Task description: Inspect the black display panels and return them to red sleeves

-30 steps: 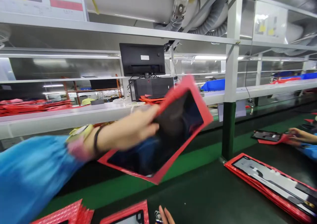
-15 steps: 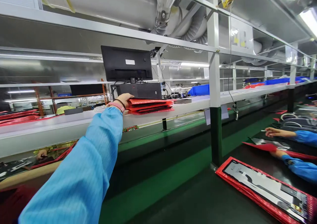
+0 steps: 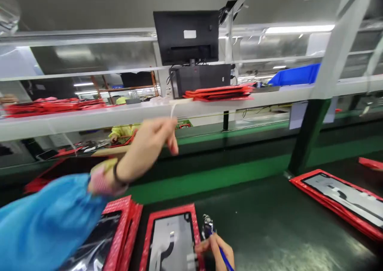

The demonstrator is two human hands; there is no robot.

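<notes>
My left hand [image 3: 149, 145], blurred by motion, hangs above the bench below the shelf. Its fingers are loosely bent and apart, and nothing shows in them. On the shelf lies a stack of red bubble-wrap sleeves [image 3: 220, 92], away from that hand. My right hand [image 3: 220, 252] is pinched round a blue pen-like tool [image 3: 225, 259]; a shiny metal piece [image 3: 207, 226] shows just beyond its fingers. Beside it is a tablet-sized panel [image 3: 175, 233] with its grey back up on a red sleeve. Dark glossy panels [image 3: 97, 239] lie on red sleeves under my left sleeve.
Another grey-backed panel [image 3: 344, 195] rests on red sleeves at the right, near a green-and-white post [image 3: 311, 131]. A monitor [image 3: 187, 37] and a computer case [image 3: 200, 79] stand on the white shelf [image 3: 143, 113]. Across the line, a person in yellow [image 3: 124, 131] is partly visible.
My left hand carried a dark panel in a red sleeve up to the shelf stack, let go and drew back. The view tilted down, bringing my right hand and the bench panels into sight.
</notes>
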